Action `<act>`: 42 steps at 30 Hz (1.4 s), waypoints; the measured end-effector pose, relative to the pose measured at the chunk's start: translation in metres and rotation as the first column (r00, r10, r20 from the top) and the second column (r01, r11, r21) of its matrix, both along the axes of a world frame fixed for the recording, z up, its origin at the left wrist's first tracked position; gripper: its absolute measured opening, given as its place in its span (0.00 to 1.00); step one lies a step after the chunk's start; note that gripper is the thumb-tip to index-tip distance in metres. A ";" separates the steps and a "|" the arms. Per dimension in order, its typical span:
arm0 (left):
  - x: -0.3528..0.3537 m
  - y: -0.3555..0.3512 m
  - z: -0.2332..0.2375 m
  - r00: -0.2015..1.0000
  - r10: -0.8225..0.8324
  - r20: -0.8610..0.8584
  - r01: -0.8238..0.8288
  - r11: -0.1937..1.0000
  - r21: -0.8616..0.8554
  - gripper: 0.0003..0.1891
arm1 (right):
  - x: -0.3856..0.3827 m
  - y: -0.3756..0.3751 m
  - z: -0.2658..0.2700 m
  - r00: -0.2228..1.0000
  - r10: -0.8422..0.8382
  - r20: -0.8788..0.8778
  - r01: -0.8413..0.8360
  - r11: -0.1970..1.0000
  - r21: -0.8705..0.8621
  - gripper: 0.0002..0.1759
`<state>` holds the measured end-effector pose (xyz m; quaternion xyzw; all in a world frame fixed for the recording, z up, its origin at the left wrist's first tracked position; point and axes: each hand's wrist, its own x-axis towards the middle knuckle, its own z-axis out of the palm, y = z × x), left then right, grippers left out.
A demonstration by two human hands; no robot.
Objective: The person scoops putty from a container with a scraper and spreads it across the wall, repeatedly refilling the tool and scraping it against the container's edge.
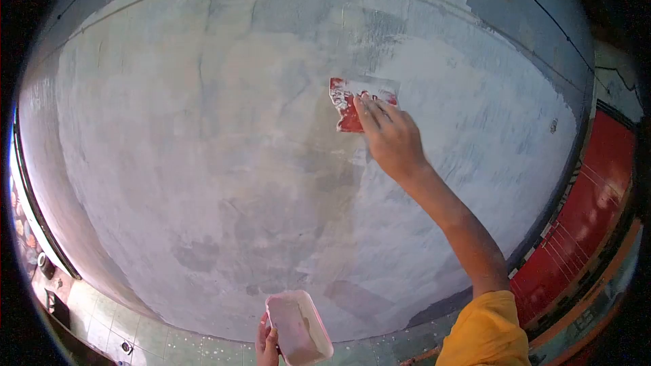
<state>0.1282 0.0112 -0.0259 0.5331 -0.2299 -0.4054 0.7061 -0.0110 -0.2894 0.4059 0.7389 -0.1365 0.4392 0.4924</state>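
My right hand (393,132) grips a red plastic scraper (349,116) smeared with white paste, its fingers pressed along the flat blade. The scraper lies against the wall (237,129), which is coated in patchy white and grey filler. Low in the view, my left hand (267,340) is wrapped around the left edge of a pinkish rectangular tub (298,329). Some pale paste shows inside the tub, along its right side. A yellow sleeve (485,332) covers my upper right arm.
A tiled floor (163,346) spotted with white drips runs along the wall's foot. On the right stands a red panel (583,210) beside a wooden-edged piece. Thin dark cables (536,10) cross the upper wall. Small objects, including a dark cup-like item (45,265), sit at far left.
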 end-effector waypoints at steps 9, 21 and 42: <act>-0.008 -0.001 0.022 0.995 -0.079 0.053 0.076 0.996 0.057 0.29 | 0.015 0.005 0.151 0.985 0.038 0.168 -0.041 0.999 0.016 0.16; -0.011 0.005 0.029 0.999 -0.038 0.007 0.039 0.996 -0.085 0.31 | 0.010 0.044 0.110 0.995 -0.026 0.093 0.010 0.985 0.170 0.16; -0.003 0.002 -0.013 0.982 -0.016 0.188 0.015 1.000 0.005 0.26 | 0.044 0.002 0.203 0.988 0.009 0.157 0.001 0.998 -0.066 0.16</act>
